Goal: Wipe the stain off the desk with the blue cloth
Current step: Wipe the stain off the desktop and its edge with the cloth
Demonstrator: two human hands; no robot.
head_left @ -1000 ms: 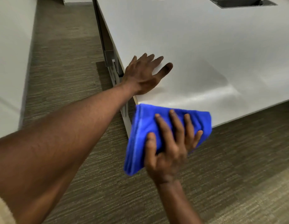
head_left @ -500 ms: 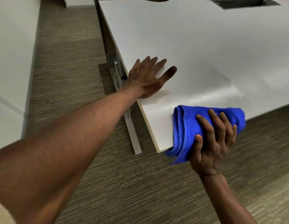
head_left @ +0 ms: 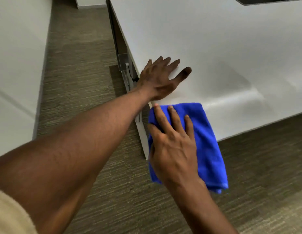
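The blue cloth (head_left: 207,142), folded, lies over the near corner of the white desk (head_left: 214,39), and its lower half hangs past the edge. My right hand (head_left: 173,142) presses on top of it with straight, spread fingers, the thumb along its left side. My left hand (head_left: 161,78) rests flat on the desktop just beyond the cloth, near the left edge, fingers spread. I see no stain on the bare surface; a glossy patch shines right of the cloth.
A dark cable cut-out (head_left: 265,0) sits in the desktop at the far right. The metal desk leg (head_left: 125,71) stands under the left edge. A white panel (head_left: 16,65) runs along the left, with carpet (head_left: 79,81) between it and the desk.
My right hand swept the cloth right along the front edge, then back left onto the corner, where its fingers have flattened. My left hand has stayed put.
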